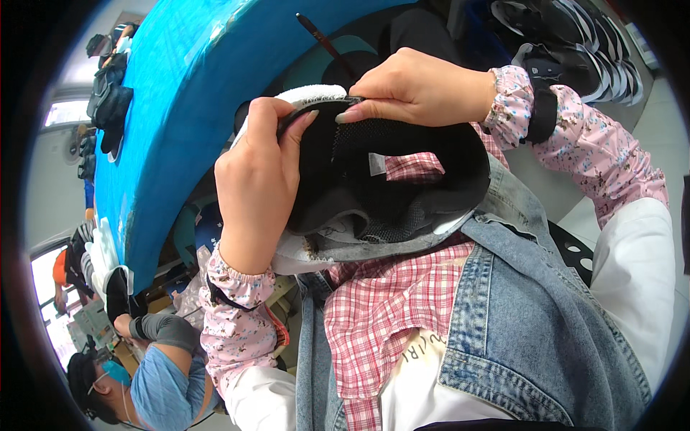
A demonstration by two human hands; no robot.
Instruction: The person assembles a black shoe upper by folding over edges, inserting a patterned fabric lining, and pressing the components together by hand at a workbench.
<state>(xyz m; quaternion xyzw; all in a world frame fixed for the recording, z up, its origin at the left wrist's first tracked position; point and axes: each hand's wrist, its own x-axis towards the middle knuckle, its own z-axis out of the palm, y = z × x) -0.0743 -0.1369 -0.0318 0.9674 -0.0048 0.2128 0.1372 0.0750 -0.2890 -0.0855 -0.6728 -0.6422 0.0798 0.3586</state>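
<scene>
- From where I stand, the black shoe upper (pixel 323 176) is up in the worker's hands, over the lap and off the near edge of the blue-covered bench (pixel 190 65).
- Its dark mesh inside faces up, and white material shows along its outer rim.
- The left hand (pixel 255 176) has thumb and fingers closed on the upper's far rim, toward its left side.
- The right hand (pixel 417 90) pinches that same rim just beside it, thumb and fingers narrow on the edge; the two sets of fingertips sit near each other, apart.
- A slim dark stick (pixel 318 34) slants up past the bench's near edge from behind the right hand; whether those fingers hold it I can't tell.
- Through an opening in the upper I can see red checked cloth (pixel 384 309), with a small pale tag (pixel 376 164) beside it.
- Pink flowered sleeve covers (pixel 611 154) wrap both forearms, and a blue denim garment (pixel 532 309) covers the worker's front.
- Along the bench's far edge lie dark pieces (pixel 111 104).
- By its left end, a black-and-white piece (pixel 116 291) is near a masked co-worker (pixel 169 384).
- Over to the right, well off the bench, stand stacked black-and-white uppers (pixel 604 61).
</scene>
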